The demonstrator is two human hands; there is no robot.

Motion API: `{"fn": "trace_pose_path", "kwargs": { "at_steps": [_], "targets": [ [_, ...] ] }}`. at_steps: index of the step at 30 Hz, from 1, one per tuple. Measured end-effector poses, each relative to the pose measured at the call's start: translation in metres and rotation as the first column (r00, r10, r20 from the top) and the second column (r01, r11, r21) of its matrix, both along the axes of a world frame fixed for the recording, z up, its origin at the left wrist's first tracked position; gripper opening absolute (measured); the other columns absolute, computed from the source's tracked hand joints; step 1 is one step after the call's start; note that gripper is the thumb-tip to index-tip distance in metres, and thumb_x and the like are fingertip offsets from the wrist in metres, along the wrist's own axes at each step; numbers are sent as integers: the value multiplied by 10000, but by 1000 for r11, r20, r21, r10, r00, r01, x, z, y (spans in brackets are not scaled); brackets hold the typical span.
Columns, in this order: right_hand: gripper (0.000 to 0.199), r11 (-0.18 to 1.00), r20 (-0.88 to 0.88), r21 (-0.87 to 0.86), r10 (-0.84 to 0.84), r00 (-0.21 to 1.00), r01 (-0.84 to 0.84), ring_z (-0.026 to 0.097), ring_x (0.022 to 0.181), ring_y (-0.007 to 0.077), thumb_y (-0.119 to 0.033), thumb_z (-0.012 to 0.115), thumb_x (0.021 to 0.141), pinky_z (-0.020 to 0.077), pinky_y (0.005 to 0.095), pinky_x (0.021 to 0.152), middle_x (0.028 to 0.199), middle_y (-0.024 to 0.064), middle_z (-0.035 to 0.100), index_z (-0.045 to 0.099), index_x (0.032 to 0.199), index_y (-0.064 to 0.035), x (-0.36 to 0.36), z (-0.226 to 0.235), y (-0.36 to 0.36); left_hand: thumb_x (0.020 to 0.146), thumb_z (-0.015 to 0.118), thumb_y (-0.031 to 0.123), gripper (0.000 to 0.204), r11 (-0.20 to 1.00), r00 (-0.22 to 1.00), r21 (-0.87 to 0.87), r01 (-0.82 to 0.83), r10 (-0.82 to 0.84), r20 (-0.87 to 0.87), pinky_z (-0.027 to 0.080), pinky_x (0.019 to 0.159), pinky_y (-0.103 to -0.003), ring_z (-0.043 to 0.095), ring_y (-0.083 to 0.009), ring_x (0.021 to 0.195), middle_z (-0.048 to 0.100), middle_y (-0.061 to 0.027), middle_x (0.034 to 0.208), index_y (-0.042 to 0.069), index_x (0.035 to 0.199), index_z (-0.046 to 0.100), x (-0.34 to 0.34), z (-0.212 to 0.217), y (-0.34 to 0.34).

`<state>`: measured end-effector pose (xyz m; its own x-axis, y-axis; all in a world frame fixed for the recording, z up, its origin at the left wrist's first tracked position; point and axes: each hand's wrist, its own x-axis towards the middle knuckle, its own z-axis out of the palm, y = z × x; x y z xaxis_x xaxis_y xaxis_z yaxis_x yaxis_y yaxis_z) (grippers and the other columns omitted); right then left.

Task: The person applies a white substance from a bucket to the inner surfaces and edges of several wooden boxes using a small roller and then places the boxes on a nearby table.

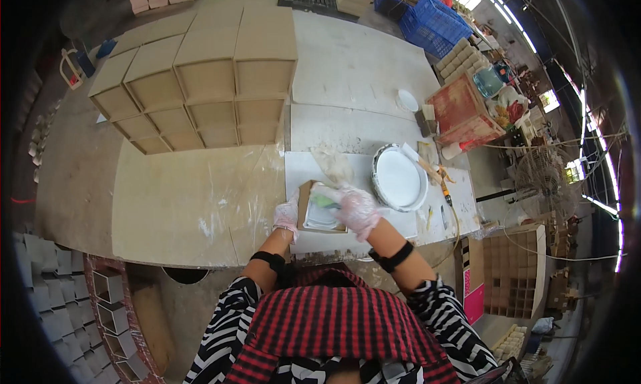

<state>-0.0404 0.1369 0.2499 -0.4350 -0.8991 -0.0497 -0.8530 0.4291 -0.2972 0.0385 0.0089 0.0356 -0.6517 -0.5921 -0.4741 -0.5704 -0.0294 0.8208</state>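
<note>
Centre of frame, just below the middle: small open wooden box point(319, 210) lying on the pale, paint-smeared worktable point(193, 204), its inside coated white. Left hand point(287, 215), in a thin clear glove, fingers closed round the box's left wall, steadying it. Right hand point(354, 207), also gloved, fingers curled together and clamped on a green-handled brush point(325, 200), whose tip sits inside the box. Just right of the hands: round tin of white paint point(398, 178), a stick resting beside its rim. Upper left of the frame: stack of bare cube-shaped wooden boxes point(200, 84), open faces toward the camera, well apart from the hands. Top right: blue plastic crates point(431, 20). Right of centre: red-stained wooden tray point(462, 110)
</note>
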Motion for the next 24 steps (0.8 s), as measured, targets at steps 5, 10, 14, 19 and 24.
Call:
{"fn": "trace_pose_path", "kwargs": {
  "at_steps": [5, 10, 14, 19, 24],
  "targets": [
    [458, 976, -61, 199, -80, 995, 91, 574, 959, 302, -139, 615, 713, 473, 386, 791, 1156, 157, 503, 555, 1158, -229, -14, 4, -25, 927, 360, 468, 449, 998, 998, -39, 57, -56, 21, 447, 657, -401, 608, -354, 770, 620, -226, 819, 139, 1129, 589, -4, -22, -2],
    [433, 999, -62, 48, -5, 998, 8, 581, 953, 322, -107, 575, 709, 479, 391, 787, 1206, 158, 498, 573, 1128, -216, -23, 7, -8, 924, 373, 469, 461, 998, 999, 64, -29, 30, -24, 445, 675, -401, 610, -346, 781, 623, -234, 823, 113, 1117, 593, -3, -23, 0],
    [451, 998, -87, 59, 39, 995, -34, 583, 945, 314, -103, 559, 723, 487, 384, 777, 1188, 144, 509, 558, 1155, -233, -22, -5, -25, 919, 378, 476, 470, 999, 999, 32, -32, 33, -30, 445, 680, -401, 610, -346, 789, 623, -237, 824, 104, 1099, 603, -2, -19, 3],
    [360, 979, -116, 202, 8, 993, 15, 610, 865, 301, -120, 482, 834, 501, 386, 732, 1068, 157, 533, 541, 1173, -229, -43, -9, 33, 914, 385, 485, 482, 998, 998, -13, -54, 54, -13, 445, 686, -402, 610, -345, 799, 623, -240, 826, 93, 1075, 615, 6, -22, 2],
    [284, 982, -216, 185, 65, 974, -25, 609, 847, 322, -165, 464, 866, 495, 410, 713, 1029, 175, 545, 552, 1136, -160, -40, 1, 27, 908, 392, 494, 495, 997, 999, -62, -35, 34, -17, 445, 692, -403, 610, -344, 809, 623, -243, 828, 81, 1051, 627, 4, -15, 4]
  ]
}}
